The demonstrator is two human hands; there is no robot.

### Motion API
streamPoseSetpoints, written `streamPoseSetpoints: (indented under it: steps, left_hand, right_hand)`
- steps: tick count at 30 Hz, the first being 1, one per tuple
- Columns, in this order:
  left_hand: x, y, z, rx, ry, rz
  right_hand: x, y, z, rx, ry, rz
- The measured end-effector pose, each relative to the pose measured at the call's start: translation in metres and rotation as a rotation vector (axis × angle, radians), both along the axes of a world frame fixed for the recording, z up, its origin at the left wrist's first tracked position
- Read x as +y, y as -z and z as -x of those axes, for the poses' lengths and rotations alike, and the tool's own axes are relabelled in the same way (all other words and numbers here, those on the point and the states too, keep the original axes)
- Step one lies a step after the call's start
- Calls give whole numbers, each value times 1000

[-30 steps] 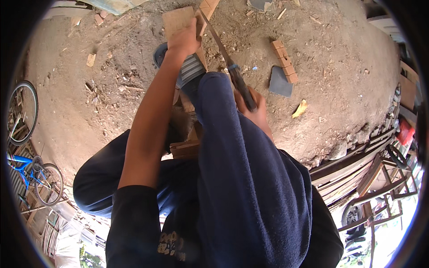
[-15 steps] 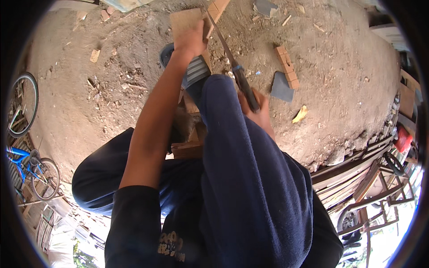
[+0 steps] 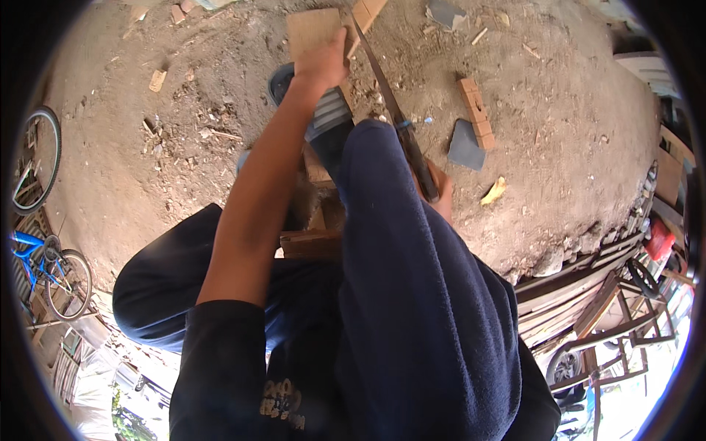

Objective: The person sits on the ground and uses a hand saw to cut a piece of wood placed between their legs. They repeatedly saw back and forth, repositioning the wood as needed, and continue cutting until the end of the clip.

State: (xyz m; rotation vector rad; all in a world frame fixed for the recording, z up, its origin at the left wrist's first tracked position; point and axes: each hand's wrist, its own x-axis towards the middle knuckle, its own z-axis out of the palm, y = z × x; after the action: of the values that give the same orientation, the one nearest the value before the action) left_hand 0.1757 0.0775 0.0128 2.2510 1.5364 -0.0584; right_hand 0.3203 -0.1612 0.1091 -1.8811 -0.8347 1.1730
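left hand clamped on flat wooden board, far end up top | right hand wrapped round saw handle, nearer body | blade ran from handle up-left to board's right edge | foot beneath

Single head cam, fisheye, looks steeply down over wearer's body at dirt ground, prob. close-range.
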Motion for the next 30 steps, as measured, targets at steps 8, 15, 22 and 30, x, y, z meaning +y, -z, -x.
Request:
streamPoseSetpoints:
  steps: [8, 15, 22, 30]
  left_hand:
    - [8, -5, -6, 10, 48, 79]
    - [12, -1, 1, 36, -3, 63]
    - [5, -3, 0, 77, 31, 84]
    - [6, -1, 2, 52, 58, 70]
  right_hand:
    - [4, 0, -5, -79, -69, 34]
    - [34, 4, -9, -73, -137, 7]
    - [-3, 9, -12, -47, -83, -33]
    - [10, 7, -7, -33, -75, -53]
